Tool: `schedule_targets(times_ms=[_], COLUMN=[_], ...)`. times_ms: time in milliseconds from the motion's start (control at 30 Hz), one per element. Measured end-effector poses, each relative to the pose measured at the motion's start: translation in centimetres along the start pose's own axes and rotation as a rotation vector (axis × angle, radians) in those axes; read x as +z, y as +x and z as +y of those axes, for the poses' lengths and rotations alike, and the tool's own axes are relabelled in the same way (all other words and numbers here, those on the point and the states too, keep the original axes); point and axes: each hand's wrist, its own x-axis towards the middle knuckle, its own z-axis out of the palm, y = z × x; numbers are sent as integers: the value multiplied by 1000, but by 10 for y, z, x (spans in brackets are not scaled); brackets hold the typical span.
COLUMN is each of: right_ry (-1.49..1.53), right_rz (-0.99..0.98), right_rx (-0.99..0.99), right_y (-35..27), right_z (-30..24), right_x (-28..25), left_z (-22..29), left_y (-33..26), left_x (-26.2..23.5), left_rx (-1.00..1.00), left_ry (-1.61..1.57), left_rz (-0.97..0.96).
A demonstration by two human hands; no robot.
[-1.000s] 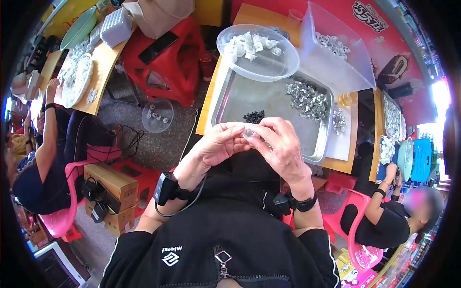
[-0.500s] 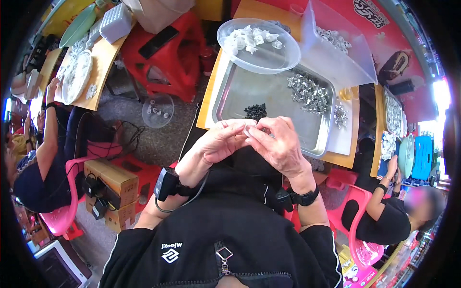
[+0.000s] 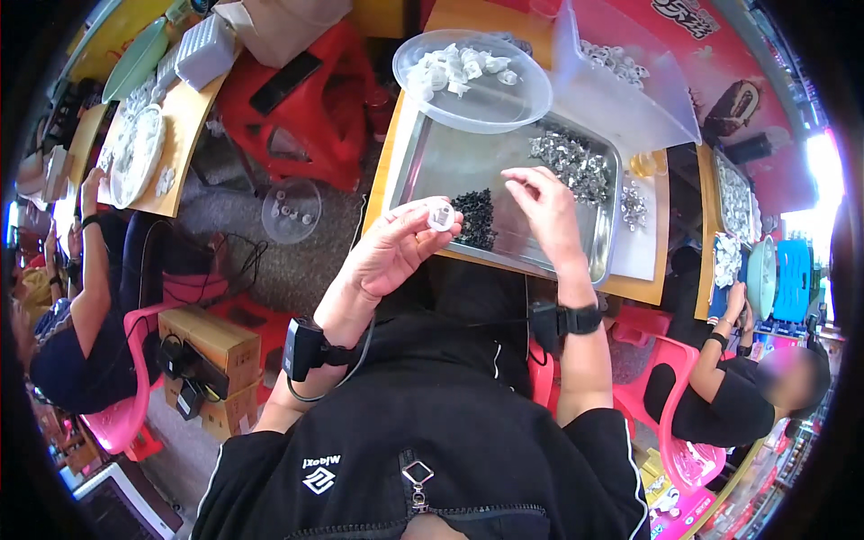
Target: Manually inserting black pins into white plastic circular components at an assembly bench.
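Got a little round whitish piece (image 3: 441, 215) just above the centre of the frame, pinched between thumb and fingers of my left hand (image 3: 396, 247). My right hand (image 3: 553, 220) is right of that, fingers loosely bent, thumb a bit apart from the index, over the metal tray (image 3: 445, 162). Black bits (image 3: 477, 219) are heaped just beside the piece, silvery bits (image 3: 580, 171) up and right. Clear bowl (image 3: 490, 110) of white parts at top centre, clear bin (image 3: 630, 112) upper right, all on a wooden worktop (image 3: 641, 290).
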Motion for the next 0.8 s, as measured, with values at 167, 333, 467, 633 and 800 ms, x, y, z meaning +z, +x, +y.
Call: schedule_targets(times_ms=[167, 333, 467, 633, 800], right_ry=[-200, -199, 44, 827, 1128], right_rz=[-277, -343, -260, -141, -191], right_rx=[-295, -283, 32, 417, 470], right_y=[19, 19, 9, -6, -19], right_z=[25, 32, 23, 12, 2], right_x=[11, 5, 0, -8, -9], left_z=[0, 2, 1, 0, 2], left_y=[-1, -1, 0, 5, 13], left_x=[-4, -6, -10, -3, 8], left_rx=[-4, -20, -22, -46, -62], left_ry=[-16, -15, -9, 0, 18], left_rz=[2, 14, -12, -6, -57])
